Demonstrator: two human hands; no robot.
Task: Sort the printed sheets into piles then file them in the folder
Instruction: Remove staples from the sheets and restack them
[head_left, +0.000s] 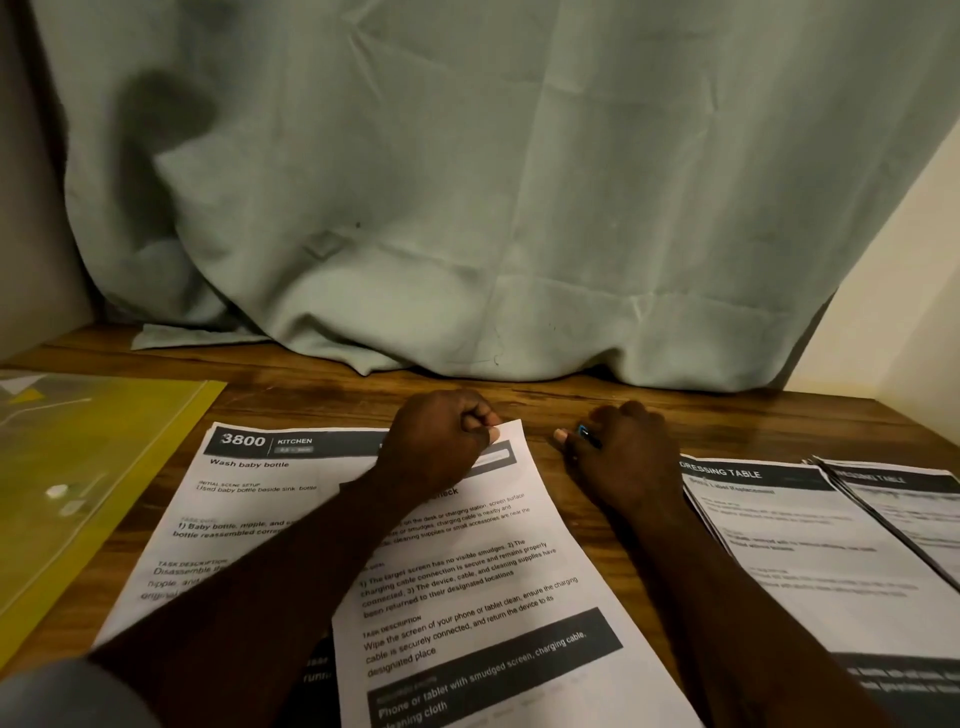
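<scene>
A tilted printed sheet (467, 597) about wiping a phone or tablet screen lies in the middle of the table. It overlaps a "3800 KITCHEN – Wash baby bottle" sheet (249, 478) to its left. My left hand (439, 441) is curled and pinches the tilted sheet's top right corner. My right hand (623, 457), with a blue ring, rests knuckles-up on bare wood just right of that sheet and holds nothing. A pile of "DRESSING TABLE" sheets (779, 530) lies at the right, with another such sheet (904, 499) beside it. The yellow folder (104, 467) with a clear cover lies at the far left.
The wooden table (571, 400) has a bare strip behind the papers. A pale green cloth (467, 208) hangs at the back and bunches onto the table's far edge. Walls close in on the left and on the right (909, 260).
</scene>
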